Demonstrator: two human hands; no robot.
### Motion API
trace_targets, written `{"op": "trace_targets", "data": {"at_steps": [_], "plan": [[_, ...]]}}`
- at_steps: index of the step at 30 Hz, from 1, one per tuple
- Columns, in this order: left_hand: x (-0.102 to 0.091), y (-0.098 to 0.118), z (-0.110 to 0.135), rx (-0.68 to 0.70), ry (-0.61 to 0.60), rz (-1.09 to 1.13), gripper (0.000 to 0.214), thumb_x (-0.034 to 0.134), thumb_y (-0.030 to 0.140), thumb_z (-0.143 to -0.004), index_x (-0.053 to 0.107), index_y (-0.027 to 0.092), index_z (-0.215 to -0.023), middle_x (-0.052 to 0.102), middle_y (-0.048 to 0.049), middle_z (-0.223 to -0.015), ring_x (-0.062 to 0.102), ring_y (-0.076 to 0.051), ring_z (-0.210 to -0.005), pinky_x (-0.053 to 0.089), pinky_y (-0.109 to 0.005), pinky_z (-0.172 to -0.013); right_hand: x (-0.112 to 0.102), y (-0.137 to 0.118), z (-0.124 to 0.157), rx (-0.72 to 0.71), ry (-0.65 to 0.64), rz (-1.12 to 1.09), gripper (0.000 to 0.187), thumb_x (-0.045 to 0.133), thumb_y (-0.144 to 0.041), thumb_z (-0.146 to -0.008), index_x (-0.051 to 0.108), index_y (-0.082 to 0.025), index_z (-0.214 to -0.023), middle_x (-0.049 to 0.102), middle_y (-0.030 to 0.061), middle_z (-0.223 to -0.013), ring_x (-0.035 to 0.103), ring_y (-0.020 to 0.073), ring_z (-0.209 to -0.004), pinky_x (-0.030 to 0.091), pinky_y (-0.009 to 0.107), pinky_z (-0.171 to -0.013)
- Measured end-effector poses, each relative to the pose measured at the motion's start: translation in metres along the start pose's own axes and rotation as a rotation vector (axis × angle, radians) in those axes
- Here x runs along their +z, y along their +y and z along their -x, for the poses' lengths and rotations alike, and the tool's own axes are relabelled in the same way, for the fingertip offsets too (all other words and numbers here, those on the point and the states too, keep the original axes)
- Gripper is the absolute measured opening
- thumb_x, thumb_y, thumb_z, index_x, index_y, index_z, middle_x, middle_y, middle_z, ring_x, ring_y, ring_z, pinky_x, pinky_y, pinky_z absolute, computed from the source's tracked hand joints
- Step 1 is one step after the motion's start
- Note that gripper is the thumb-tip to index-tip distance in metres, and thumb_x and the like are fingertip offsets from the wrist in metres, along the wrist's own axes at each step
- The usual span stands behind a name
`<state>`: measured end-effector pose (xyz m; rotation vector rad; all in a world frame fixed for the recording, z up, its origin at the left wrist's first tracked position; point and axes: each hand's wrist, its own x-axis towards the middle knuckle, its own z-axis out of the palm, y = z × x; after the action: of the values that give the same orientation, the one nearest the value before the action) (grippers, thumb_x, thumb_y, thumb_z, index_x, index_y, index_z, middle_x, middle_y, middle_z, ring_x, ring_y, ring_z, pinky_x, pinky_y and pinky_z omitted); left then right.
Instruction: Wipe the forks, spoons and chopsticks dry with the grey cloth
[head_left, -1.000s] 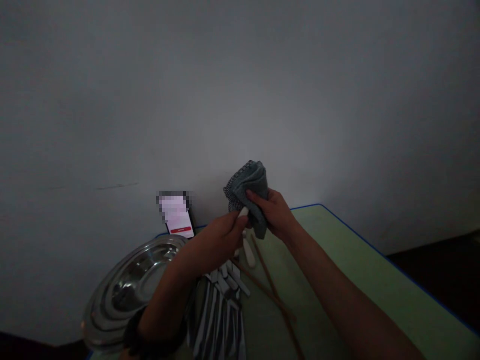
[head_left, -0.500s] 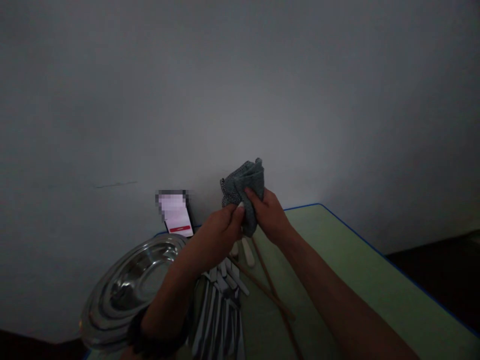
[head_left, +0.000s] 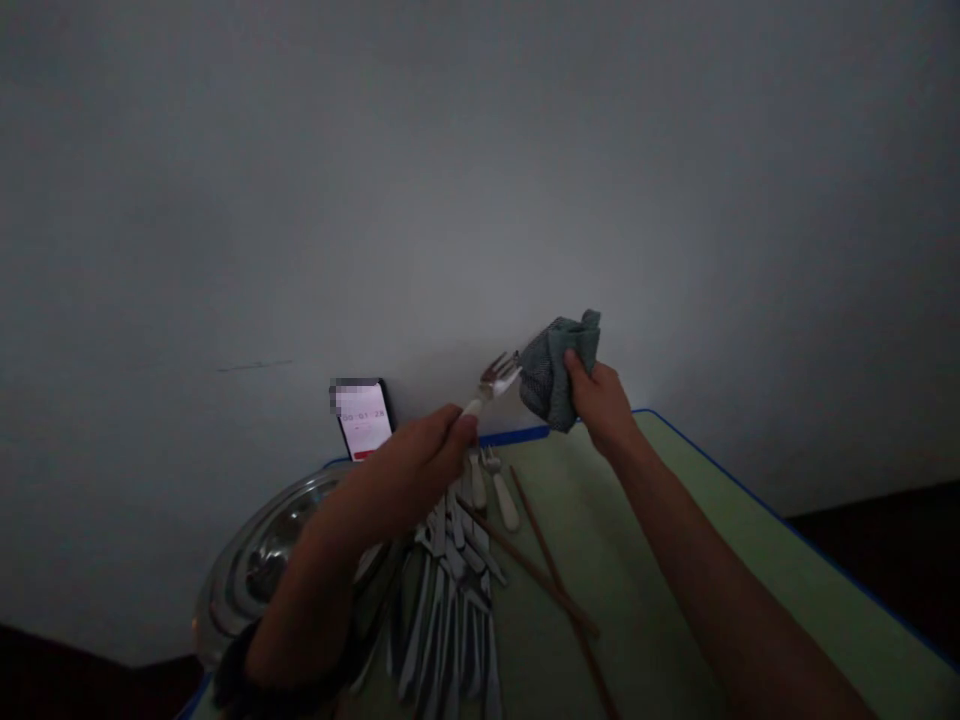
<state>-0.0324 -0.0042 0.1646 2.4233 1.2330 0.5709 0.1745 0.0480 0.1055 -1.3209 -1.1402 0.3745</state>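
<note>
cloth (head_left: pixel 559 375): drawn rightward off the fork (head_left: pixel 487 388) by the right hand (head_left: pixel 602 402) | fork: metal tines (head_left: pixel 506 369) exposed, previously covered | hands: parted, left hand (head_left: pixel 433 452) previously nearly met

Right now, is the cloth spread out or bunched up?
Bunched up: the cloth shows overlapping folds and is gathered in the right hand.

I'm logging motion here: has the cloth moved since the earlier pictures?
Yes: the cloth has moved to the right, nearer the far right corner of the table.
</note>
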Motion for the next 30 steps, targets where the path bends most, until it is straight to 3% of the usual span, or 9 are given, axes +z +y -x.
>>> {"op": "trace_targets", "data": {"at_steps": [6,9,12,19,22,25,27,28,30], "plan": [[-0.010,-0.007,-0.003,0.006,-0.004,-0.037,0.036,0.029,0.041,-0.087,0.051,0.018,-0.071,0.052,0.0012,-0.063,0.050,-0.015,-0.058,0.039,-0.025,-0.055,0.001,0.030,0.025,0.101,-0.717,0.100,0.044,0.048,-0.050,-0.077,0.066,-0.012,-0.088,0.068,0.0118,-0.089,0.061,0.0239,-0.081,0.046,0.036,-0.071],[0.003,-0.012,-0.012,0.072,0.014,-0.099,0.036,0.030,0.041,-0.087,0.056,0.017,-0.078,0.059,-0.0024,-0.075,0.054,-0.016,-0.068,0.040,-0.026,-0.062,-0.003,0.030,0.048,0.017,-0.562,0.071,0.052,0.053,-0.046,-0.076,0.054,-0.015,-0.118,0.055,0.0131,-0.122,0.054,0.0239,-0.104,0.041,0.039,-0.088],[0.023,-0.017,-0.020,0.102,-0.080,-0.112,0.041,0.028,0.042,-0.088,0.058,0.016,-0.077,0.061,-0.0035,-0.071,0.055,-0.017,-0.065,0.040,-0.026,-0.060,-0.008,0.018,0.067,-0.023,-0.639,-0.137,0.047,0.044,-0.048,-0.083,0.052,-0.021,-0.120,0.055,0.0072,-0.123,0.049,0.0212,-0.112,0.035,0.039,-0.096],[0.062,-0.009,-0.026,0.168,-0.218,-0.091,0.031,0.031,0.032,-0.089,0.057,0.016,-0.095,0.066,-0.0083,-0.092,0.060,-0.020,-0.081,0.042,-0.029,-0.072,0.004,0.011,0.098,0.429,-0.466,-0.686,0.033,0.056,-0.046,-0.075,0.062,-0.019,-0.092,0.066,0.0031,-0.086,0.059,0.0157,-0.078,0.045,0.029,-0.072],[0.070,-0.005,-0.022,0.259,-0.390,-0.014,0.029,0.040,0.035,-0.086,0.055,0.018,-0.105,0.064,-0.0066,-0.099,0.060,-0.020,-0.087,0.043,-0.029,-0.076,-0.006,0.026,0.090,0.494,-0.370,-0.765,0.032,0.061,-0.046,-0.070,0.060,-0.018,-0.085,0.065,0.0031,-0.080,0.059,0.0134,-0.069,0.046,0.025,-0.065],[0.079,-0.007,-0.021,0.230,-0.439,-0.046,0.033,0.040,0.040,-0.086,0.056,0.019,-0.106,0.064,-0.0067,-0.099,0.060,-0.022,-0.088,0.045,-0.031,-0.075,-0.036,0.052,0.061,0.360,-0.289,-0.408,0.036,0.047,-0.050,-0.078,0.055,-0.019,-0.093,0.062,0.0014,-0.072,0.057,0.0127,-0.056,0.046,0.027,-0.058],[0.087,-0.011,-0.023,0.198,-0.408,-0.129,0.034,0.040,0.042,-0.085,0.057,0.020,-0.106,0.063,-0.0071,-0.102,0.058,-0.023,-0.093,0.045,-0.032,-0.078,-0.063,0.073,0.036,0.197,-0.241,0.218,0.041,0.026,-0.045,-0.088,0.053,-0.018,-0.102,0.061,0.0023,-0.072,0.055,0.0122,-0.053,0.044,0.026,-0.054],[0.090,-0.014,-0.025,0.190,-0.389,-0.179,0.034,0.040,0.041,-0.085,0.058,0.021,-0.106,0.061,-0.0070,-0.105,0.057,-0.022,-0.096,0.044,-0.032,-0.081,-0.077,0.084,0.026,0.106,-0.270,0.578,0.040,0.021,-0.037,-0.091,0.053,-0.018,-0.106,0.061,0.0033,-0.077,0.058,0.0124,-0.061,0.045,0.025,-0.060],[0.097,-0.019,-0.029,0.144,-0.331,-0.316,0.029,0.041,0.035,-0.086,0.059,0.021,-0.105,0.060,-0.0069,-0.107,0.055,-0.022,-0.100,0.042,-0.032,-0.085,-0.100,0.103,0.013,0.102,-0.256,0.780,0.033,0.032,-0.024,-0.088,0.053,-0.013,-0.111,0.061,0.0110,-0.090,0.059,0.0180,-0.082,0.043,0.029,-0.075]]}}
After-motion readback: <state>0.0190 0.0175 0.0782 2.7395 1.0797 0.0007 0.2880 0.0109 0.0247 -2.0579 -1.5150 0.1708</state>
